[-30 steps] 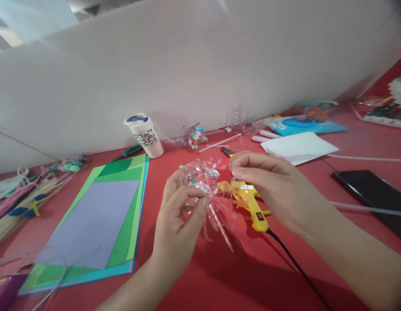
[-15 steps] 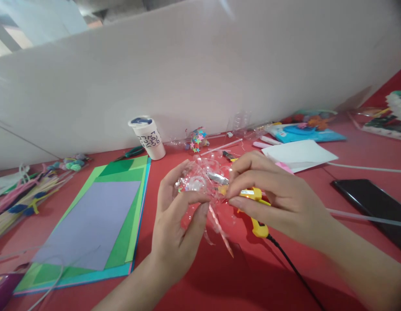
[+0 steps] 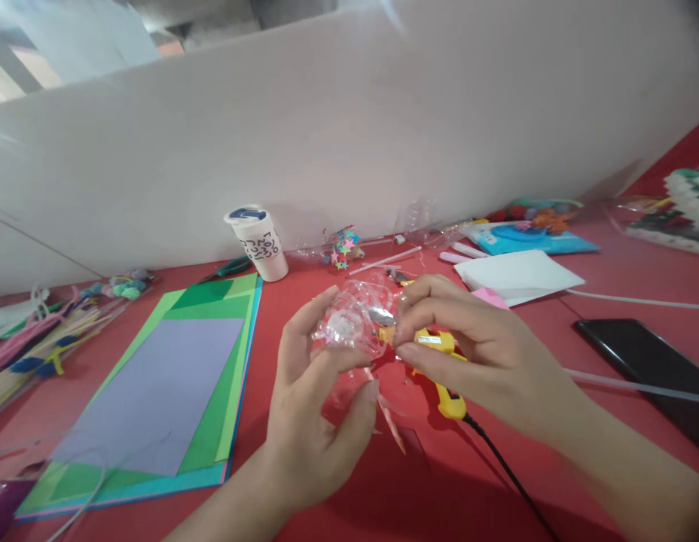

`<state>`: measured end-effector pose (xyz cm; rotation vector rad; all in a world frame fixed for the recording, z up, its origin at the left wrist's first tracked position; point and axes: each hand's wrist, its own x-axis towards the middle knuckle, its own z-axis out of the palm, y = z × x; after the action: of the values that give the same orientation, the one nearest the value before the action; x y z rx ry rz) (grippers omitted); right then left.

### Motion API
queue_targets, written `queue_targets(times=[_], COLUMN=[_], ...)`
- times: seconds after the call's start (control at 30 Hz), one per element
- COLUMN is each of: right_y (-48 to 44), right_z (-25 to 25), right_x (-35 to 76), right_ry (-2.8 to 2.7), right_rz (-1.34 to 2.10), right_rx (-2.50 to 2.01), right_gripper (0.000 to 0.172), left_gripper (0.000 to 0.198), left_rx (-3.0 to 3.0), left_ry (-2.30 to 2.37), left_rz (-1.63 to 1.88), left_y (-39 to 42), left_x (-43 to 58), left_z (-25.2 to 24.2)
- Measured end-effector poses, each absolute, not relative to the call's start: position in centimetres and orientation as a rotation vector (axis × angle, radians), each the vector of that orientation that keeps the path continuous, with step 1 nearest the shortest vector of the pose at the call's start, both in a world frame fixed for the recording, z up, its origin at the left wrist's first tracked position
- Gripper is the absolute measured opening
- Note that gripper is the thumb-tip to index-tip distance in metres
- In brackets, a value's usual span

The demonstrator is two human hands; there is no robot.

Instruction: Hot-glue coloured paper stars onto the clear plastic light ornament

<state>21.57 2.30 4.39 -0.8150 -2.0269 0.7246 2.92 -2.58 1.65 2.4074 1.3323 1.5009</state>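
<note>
A crinkly bundle of clear plastic [image 3: 349, 327] sits between my hands above the red table. My left hand [image 3: 324, 399] curls round its left side, fingers behind it, with a gap between thumb and forefinger. My right hand [image 3: 468, 339] pinches at the right edge of the bundle; whatever lies between those fingertips is too small to make out. Behind and beneath the right hand lies a yellow glue gun [image 3: 452, 399] with a black cord. Under the bundle a pink pencil [image 3: 392, 425] rests on the table, partly hidden.
Coloured paper sheets [image 3: 157, 391] lie at left, near bundled craft sticks [image 3: 50, 354]. A white cup [image 3: 262, 248] and star-shaped sequins [image 3: 345, 247] stand along the white wall. To the right are white paper [image 3: 524, 275], a blue packet [image 3: 535, 239] and a black phone [image 3: 637, 361].
My left thumb has come away from the forefinger, widening the gap between them. The bundle has turned slightly between my hands. My right hand keeps its pinch.
</note>
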Motion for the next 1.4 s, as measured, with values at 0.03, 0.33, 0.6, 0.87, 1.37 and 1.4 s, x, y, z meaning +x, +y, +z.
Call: queue_targets(times=[0.03,0.33,0.6,0.87,1.37,1.4], right_y=[2.22,1.69,1.92,2.62,1.74,1.74], right_z=[4.42,4.76,4.87,4.83,5.16,5.19], right_x=[21.51,21.32,21.88,22.15,21.77,21.78], right_ry=[-2.024,-1.980,-2.191,-2.169,-2.123,-2.128], right_rz=[0.740,0.799,0.566,0.536,0.546,0.538], right_rx=[-0.828,-0.870,-0.714,-0.741,-0.817,-0.816], right_gripper=[0.011,0.012,0.039,0.015,0.012,0.011], left_gripper=[0.023,0.015,0.017,0.017,0.017,0.016], left_rx=[2.416,2.345,2.342,2.411,2.176,2.171], left_ry=[1.334,1.367,1.311,1.306,1.354,1.359], left_rz=[1.508,1.523,1.502,1.472,1.433,1.437], left_y=[-2.56,-2.45,-2.36,-2.49,-2.67,-2.62], left_x=[2.94,2.94,2.87,2.74,2.99,2.96], left_z=[1.65,1.59,1.74,1.98,1.98,1.91])
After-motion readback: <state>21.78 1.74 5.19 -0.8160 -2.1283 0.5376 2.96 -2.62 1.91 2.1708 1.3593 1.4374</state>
